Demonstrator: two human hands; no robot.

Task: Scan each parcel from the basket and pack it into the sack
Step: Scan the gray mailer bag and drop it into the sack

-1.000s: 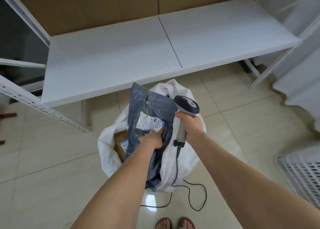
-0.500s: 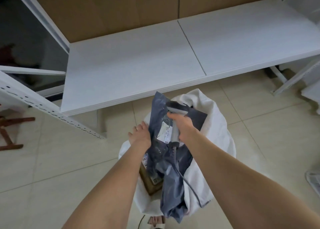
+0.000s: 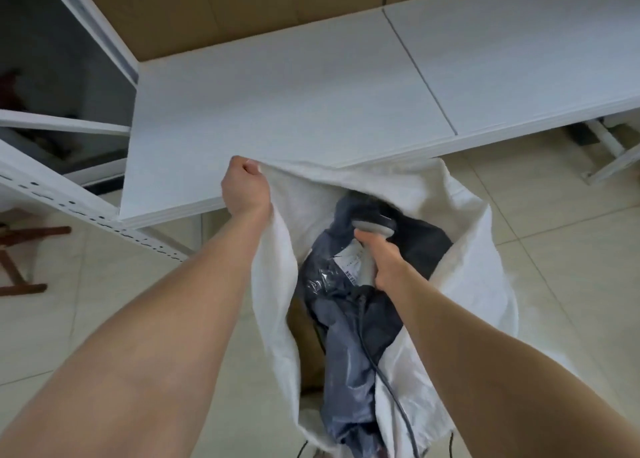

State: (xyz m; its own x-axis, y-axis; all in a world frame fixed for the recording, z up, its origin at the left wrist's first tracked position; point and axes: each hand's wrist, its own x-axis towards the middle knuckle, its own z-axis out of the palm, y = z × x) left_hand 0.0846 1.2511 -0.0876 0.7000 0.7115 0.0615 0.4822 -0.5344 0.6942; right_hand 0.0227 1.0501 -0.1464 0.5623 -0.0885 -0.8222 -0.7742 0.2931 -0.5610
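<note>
At the far left edge, the dark wooden legs of a piece of furniture [image 3: 24,236] are cut off by the frame, and what it is cannot be made out. Beside them a white perforated metal upright [image 3: 79,212] slants down across the beige tiled floor [image 3: 561,277]. Behind it runs a broad white shelf board [image 3: 311,94] with brown cardboard backing [image 3: 242,0].

The left hand [image 3: 244,187] is a fist in front of the shelf's edge, its fingers curled round the rim of the white woven sack [image 3: 467,222] and holding that corner up. The fingertips are hidden in the cloth.

Inside the sack's open mouth, low on the left, part of a brown cardboard box [image 3: 306,340] shows, mostly covered. Over it lies the dark grey plastic mailer parcel [image 3: 343,350], crumpled, with a white printed label [image 3: 350,262] too blurred to read. Its lower end runs to the bottom of the picture, and whether that end is inside the sack or over the rim is unclear.

The right hand [image 3: 384,262] is wrapped tight round the handle of a grey handheld barcode scanner [image 3: 373,227], which is down in the sack over the parcel and covers part of the label. Whether it touches the parcel I cannot tell. Its dark cable [image 3: 398,404] trails down out of frame.

At the far right a white frame leg [image 3: 609,149] is partly hidden under the shelf.
</note>
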